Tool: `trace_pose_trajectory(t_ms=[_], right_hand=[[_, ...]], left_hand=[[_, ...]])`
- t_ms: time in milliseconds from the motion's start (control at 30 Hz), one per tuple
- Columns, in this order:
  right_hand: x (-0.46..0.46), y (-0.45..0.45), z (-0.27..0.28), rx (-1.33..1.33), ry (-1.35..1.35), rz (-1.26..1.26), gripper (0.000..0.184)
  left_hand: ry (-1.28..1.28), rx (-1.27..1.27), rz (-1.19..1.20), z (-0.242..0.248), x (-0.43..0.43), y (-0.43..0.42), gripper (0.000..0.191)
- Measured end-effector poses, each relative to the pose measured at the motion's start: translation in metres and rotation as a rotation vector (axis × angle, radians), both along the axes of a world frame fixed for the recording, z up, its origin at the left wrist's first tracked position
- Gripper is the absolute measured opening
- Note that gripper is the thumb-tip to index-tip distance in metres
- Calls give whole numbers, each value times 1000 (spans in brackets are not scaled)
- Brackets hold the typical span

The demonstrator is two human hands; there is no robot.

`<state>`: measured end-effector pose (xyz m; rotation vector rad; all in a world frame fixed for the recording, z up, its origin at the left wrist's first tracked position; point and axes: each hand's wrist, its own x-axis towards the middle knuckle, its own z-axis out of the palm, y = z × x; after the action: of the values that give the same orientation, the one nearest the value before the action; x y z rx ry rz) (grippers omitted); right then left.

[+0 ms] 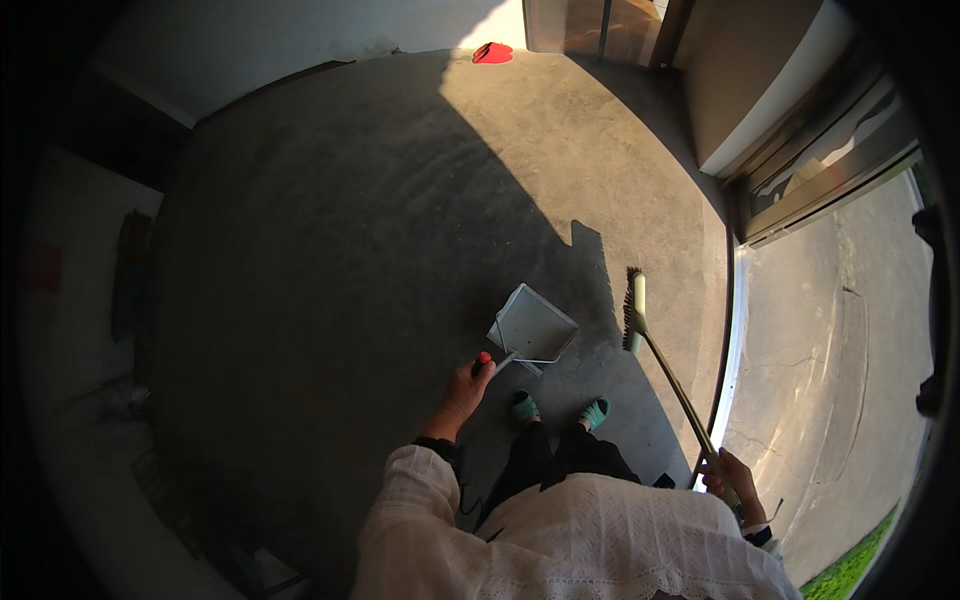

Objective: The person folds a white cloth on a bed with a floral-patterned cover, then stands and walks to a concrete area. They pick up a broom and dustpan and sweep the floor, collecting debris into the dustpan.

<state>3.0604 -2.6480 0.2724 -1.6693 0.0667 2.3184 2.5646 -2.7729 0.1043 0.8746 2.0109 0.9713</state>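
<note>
My left hand grips the handle of a long-handled metal dustpan; a red tip sticks out above my fist. The pan is on or just above the concrete floor, in front of my feet in green slippers, with a few small specks in it. Low on the right, my right hand is closed around the pole of a push broom. Its pale head with dark bristles is to the right of the dustpan, at the sunlit part of the floor; whether the bristles touch the floor, I cannot tell.
A red object lies by the far wall. On the right, a metal door sill borders the paving outside, beside a framed glass door. Dim items stand along the left wall, including a dark upright one.
</note>
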Motion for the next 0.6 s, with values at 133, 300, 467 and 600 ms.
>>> trace_pose_trajectory(t_ms=[133, 300, 467, 600], right_hand=[[-10, 34, -21, 18, 200, -86, 28], [-36, 85, -38, -211, 243, -63, 33], [-95, 126, -31, -263, 235, 117, 28], [-154, 151, -33, -206, 282, 309, 35]], left_hand=[[-222, 105, 183, 12, 21, -76, 35], [-389, 32, 377, 28, 61, -142, 37], [-403, -4, 670, 35, 95, -186, 41], [-470, -65, 992, 45, 130, -227, 46]])
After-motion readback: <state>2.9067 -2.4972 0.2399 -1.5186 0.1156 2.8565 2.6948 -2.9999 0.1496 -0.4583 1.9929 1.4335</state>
